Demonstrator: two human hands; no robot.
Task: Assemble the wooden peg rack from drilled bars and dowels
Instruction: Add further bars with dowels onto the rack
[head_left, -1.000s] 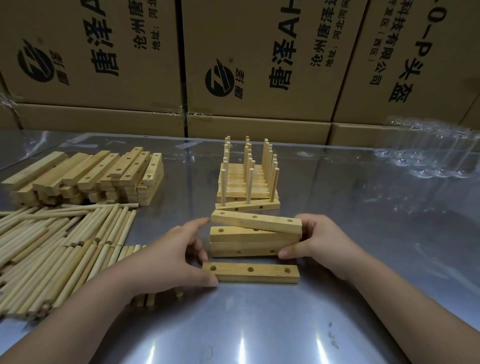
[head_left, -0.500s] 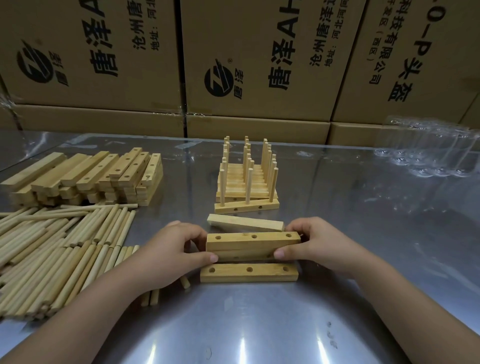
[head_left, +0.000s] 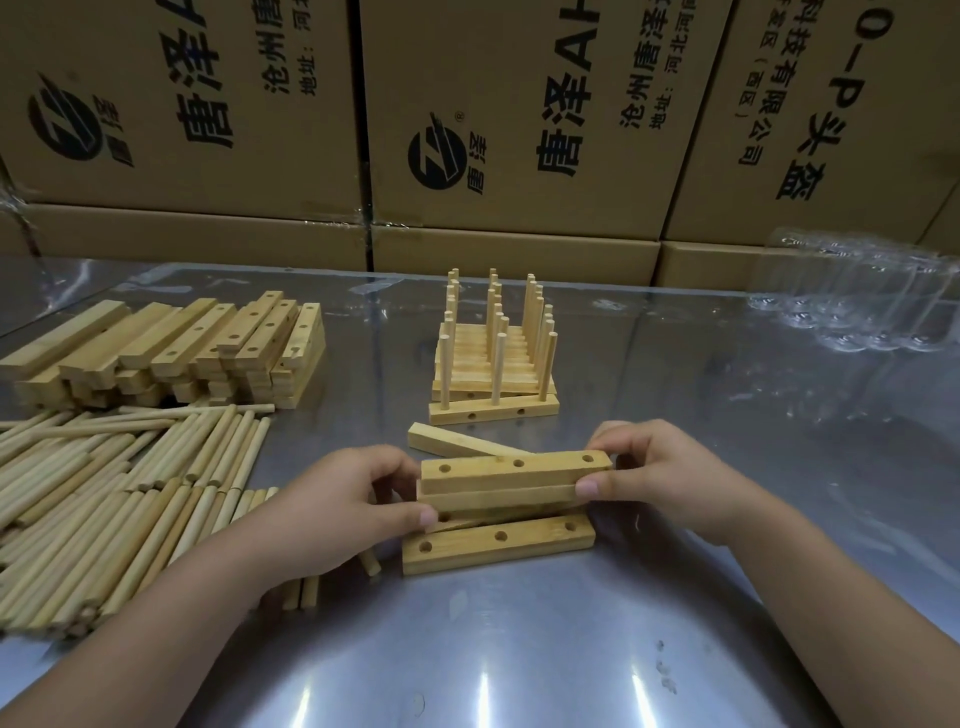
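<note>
Our left grip (head_left: 343, 499) and right grip (head_left: 660, 478) clasp the two ends of a stack of drilled bars (head_left: 514, 470). Another bar (head_left: 498, 543) lies just beneath on the desk (head_left: 519, 649). Bare steel opens toward us and off the right grip, while dowels (head_left: 104, 493) crowd the left grip's outer side. A second ago the top bar (head_left: 457, 441) sat askew on the stack; now it lies beyond the grips, before the finished racks (head_left: 493, 364).

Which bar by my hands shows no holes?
The slanted bar behind the held stack; the stack's top and the front bar show three holes.
</note>
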